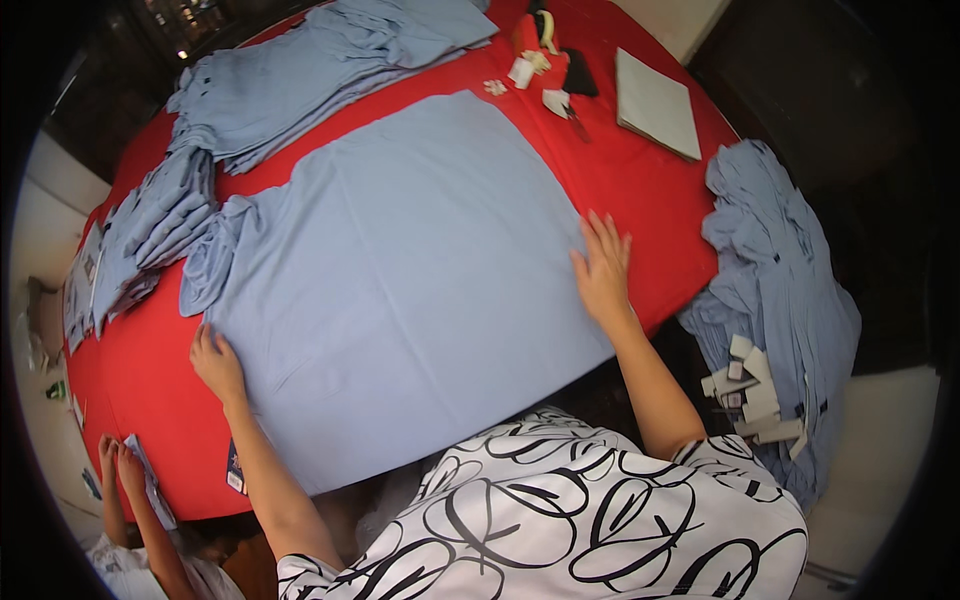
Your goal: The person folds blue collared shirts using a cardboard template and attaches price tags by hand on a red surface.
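Note:
A light blue shirt (400, 270) lies spread on the red-covered table in front of me, its body mostly smooth with faint creases. Its bunched sleeve and collar end (212, 255) is toward the left. My left hand (217, 366) rests at the shirt's left edge, below the bunched part, fingers extended and apart. On the far right edge lies my right hand (603, 268), flat with its fingers stretched out. Neither hand grips anything. A dark hang tag (236, 468) shows beside my left forearm, at the shirt's near left edge.
Blue shirts lie piled (290, 85) at the back; folded ones (170, 215) are stacked left. More hang with white tags (785, 270) at right. A white flat stack (655, 103) and small tools (572, 115) lie far right. Another person's hands (120, 465) hold blue cloth at lower left.

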Demonstrator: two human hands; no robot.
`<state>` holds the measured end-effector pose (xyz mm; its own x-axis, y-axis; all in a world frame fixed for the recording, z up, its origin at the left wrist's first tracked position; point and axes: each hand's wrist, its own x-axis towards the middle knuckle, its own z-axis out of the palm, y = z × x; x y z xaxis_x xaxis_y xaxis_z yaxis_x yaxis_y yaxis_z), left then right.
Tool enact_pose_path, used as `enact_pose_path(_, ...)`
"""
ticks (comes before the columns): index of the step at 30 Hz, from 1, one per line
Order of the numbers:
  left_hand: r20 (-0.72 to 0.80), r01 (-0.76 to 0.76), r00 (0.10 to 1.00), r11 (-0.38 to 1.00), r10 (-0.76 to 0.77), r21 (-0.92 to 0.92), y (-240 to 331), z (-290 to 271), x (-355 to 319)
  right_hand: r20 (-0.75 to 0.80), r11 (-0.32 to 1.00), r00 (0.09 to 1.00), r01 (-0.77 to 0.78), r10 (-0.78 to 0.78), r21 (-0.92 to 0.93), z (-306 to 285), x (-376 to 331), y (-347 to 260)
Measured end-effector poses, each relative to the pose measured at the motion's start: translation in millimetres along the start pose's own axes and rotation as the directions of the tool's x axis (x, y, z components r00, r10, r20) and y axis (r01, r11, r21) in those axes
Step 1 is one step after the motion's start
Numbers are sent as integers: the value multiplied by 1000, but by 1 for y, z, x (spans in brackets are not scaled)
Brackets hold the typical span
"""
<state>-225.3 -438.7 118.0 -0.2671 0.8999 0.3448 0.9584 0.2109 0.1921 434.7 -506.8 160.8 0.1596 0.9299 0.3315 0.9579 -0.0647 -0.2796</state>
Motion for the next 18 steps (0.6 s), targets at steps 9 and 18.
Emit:
enact_pose_path(9, 163, -25, 987, 983, -5, 183, 68, 25, 53, 184, 974, 965, 208, -189, -93, 117, 257, -70)
enact_pose_path(18, 95, -36, 995, 988, 22, 149, 59, 35, 88, 46, 967, 981, 192, -187, -170, 131, 282, -77)
